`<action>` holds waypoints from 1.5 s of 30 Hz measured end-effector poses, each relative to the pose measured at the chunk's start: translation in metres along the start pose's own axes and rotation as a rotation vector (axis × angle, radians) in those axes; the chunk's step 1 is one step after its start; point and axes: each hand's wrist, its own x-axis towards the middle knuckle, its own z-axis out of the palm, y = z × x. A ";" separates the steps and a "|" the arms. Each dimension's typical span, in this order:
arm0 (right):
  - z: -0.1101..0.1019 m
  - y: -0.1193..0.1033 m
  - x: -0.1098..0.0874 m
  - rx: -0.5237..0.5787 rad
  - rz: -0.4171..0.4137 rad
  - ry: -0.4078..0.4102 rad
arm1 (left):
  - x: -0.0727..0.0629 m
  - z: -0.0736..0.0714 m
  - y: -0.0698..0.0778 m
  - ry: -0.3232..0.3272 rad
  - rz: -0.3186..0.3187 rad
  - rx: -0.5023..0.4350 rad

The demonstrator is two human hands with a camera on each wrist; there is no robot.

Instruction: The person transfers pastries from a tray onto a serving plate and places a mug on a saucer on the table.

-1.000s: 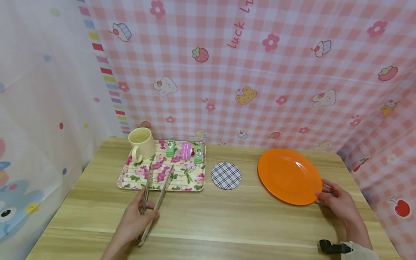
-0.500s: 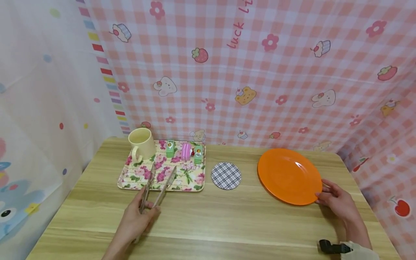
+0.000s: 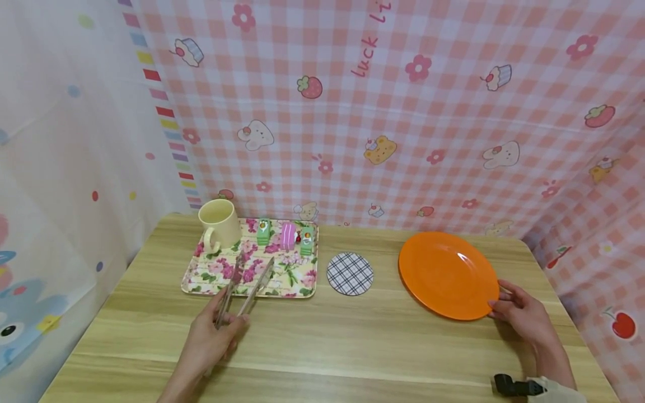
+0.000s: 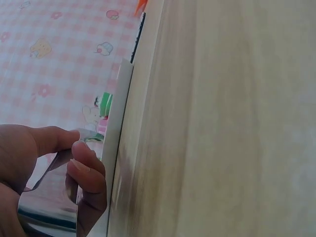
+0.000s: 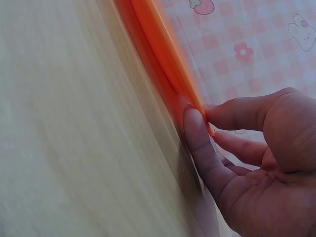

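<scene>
In the head view my left hand (image 3: 211, 336) holds metal tongs (image 3: 263, 277), their arms spread with nothing between the tips. Those tips are over the front part of a flowered tray (image 3: 313, 280). In the left wrist view, thumb and fingers curl around the shiny tongs (image 4: 49, 207). A cream mug (image 3: 227, 226) stands at the tray's back left. Along its back lie a green cake-like piece (image 3: 263, 233), a purple one (image 3: 288, 236) and another green one (image 3: 307, 240). My right hand (image 3: 524, 313) pinches the rim of an orange plate (image 3: 448, 274), thumb on top; the right wrist view shows this grip closely.
Between tray and plate, a round checked coaster (image 3: 350, 273) lies on the wooden table (image 3: 353, 347). A pink checked cloth (image 3: 347, 112) hangs right behind the table and along the right side. Another patterned cloth (image 3: 65, 184) hangs at the left.
The tongs' tips have shifted slightly to the right, and their rear end has gone behind my left hand. My right hand and the plate stay in place.
</scene>
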 end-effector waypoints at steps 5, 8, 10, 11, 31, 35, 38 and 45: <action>0.000 0.000 -0.001 0.009 -0.007 -0.003 | 0.003 0.002 0.002 0.003 0.032 0.015; 0.001 -0.001 -0.002 0.008 -0.009 -0.004 | 0.006 0.004 0.003 0.018 0.060 0.042; 0.001 -0.001 -0.002 0.005 -0.013 -0.003 | 0.008 0.005 0.004 0.028 0.074 0.056; 0.001 -0.001 -0.002 0.003 -0.015 -0.002 | 0.009 0.005 0.004 0.030 0.078 0.065; 0.001 0.001 0.000 0.015 0.000 0.001 | 0.029 0.009 0.016 0.089 0.145 0.119; 0.001 0.000 0.001 0.022 0.006 -0.002 | 0.036 0.009 0.018 0.108 0.182 0.135; 0.001 -0.001 0.001 0.028 0.008 -0.002 | 0.041 0.009 0.020 0.118 0.188 0.159; 0.000 -0.002 0.000 0.023 0.021 -0.003 | 0.049 0.011 0.025 0.123 0.179 0.207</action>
